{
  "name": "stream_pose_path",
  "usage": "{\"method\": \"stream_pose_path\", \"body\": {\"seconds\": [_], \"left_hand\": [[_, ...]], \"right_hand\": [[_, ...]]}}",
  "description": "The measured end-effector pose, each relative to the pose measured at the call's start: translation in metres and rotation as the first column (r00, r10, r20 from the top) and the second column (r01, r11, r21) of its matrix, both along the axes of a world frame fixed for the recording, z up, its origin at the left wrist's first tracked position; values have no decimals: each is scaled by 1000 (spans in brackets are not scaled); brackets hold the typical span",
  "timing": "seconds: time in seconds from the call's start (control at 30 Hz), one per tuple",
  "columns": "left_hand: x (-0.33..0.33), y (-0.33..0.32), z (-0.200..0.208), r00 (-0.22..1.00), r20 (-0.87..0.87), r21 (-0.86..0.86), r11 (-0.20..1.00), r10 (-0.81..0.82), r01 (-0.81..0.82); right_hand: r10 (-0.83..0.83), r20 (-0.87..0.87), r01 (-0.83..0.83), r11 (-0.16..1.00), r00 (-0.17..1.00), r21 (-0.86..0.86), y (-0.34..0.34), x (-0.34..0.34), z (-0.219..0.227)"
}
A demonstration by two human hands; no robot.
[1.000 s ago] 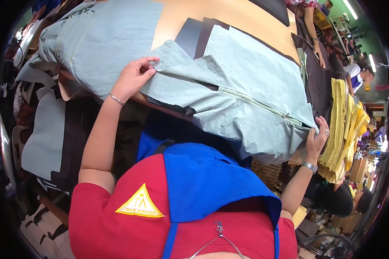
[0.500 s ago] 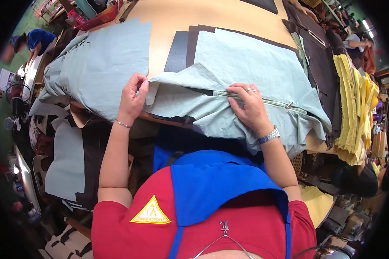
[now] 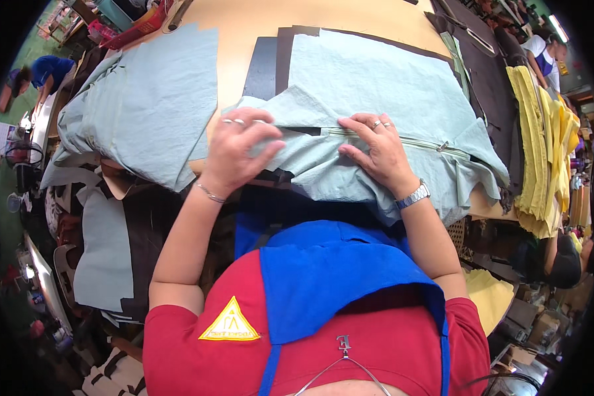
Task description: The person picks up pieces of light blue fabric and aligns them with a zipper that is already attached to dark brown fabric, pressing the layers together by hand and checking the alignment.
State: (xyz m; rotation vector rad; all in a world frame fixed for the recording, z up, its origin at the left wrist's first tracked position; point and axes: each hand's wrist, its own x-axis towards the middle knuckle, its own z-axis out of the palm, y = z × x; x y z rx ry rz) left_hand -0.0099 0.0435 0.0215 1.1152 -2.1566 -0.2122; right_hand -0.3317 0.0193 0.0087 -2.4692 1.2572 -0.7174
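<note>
A pale blue-green cloth piece (image 3: 376, 72) lies before me, with a zipper (image 3: 419, 142) set into it and its metal pull towards the right end. My right hand (image 3: 384, 153) rests on the cloth by the zipper's left part, thumb and fingers apart on either side of it. Over the cloth's left end is my left hand (image 3: 239, 148), its bent fingers spread, slightly blurred, with nothing visible in them. A dark slit shows in the cloth between the two hands. To the left lies a stack of similar pale cloth (image 3: 158, 99).
Beneath the cloth, a dark grey sheet (image 3: 263, 69) and brown pieces lie on the tan table (image 3: 244, 20). Yellow folded material (image 3: 538, 152) hangs at the right edge. A red basket (image 3: 138, 33) stands at the far left. Other people work on both sides.
My left hand has let go of the cloth's left corner, moved right and spread its fingers. The corner has dropped. My right hand has barely shifted along the zipper.
</note>
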Motion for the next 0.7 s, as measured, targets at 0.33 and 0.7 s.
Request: {"method": "stream_pose_path", "body": {"seconds": [0.33, 0.7], "left_hand": [[-41, -16, -15, 993, 118, 173, 985, -21, 0], [-44, -17, -27, 998, 55, 145, 989, 34, -42]], "right_hand": [[-25, -42, 26, 999, 999, 22, -7, 11, 5], [94, -138, -114, 984, 986, -140, -16, 24, -5]]}}
